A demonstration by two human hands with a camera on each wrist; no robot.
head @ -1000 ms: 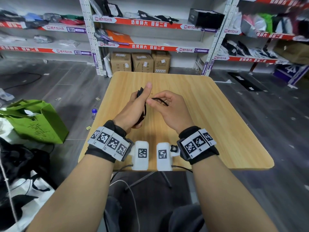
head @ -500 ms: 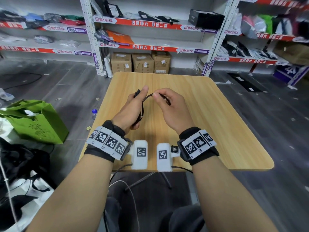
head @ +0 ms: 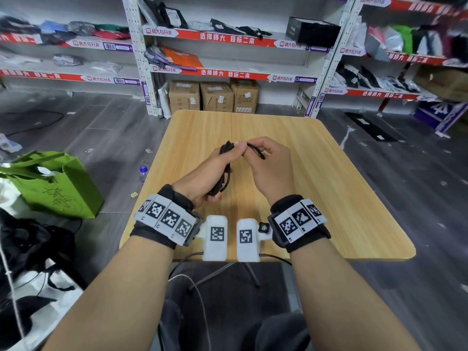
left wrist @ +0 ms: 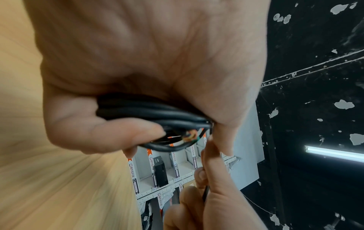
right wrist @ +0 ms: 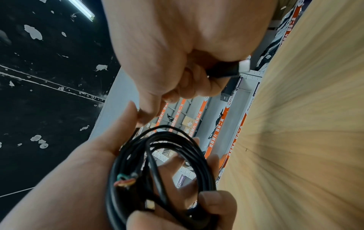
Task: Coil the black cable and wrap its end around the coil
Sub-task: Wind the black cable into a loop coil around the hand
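Observation:
The black cable is gathered into a coil of several loops, held above the wooden table. My left hand grips the coil, fingers curled round the bundle and thumb up along its top. One stripped end with coloured wires sticks out of the coil. My right hand pinches the free end of the cable just right of the coil's top, with the black plug tucked in its curled fingers. Both thumbs nearly touch.
Metal shelves with red labels and cardboard boxes stand behind the table. A green bag and a small bottle sit on the floor to the left. Dark bags lie at lower left.
My right hand has carried the free end up and leftward to the top of the coil, next to my left thumb. The left hand keeps its grip on the coil.

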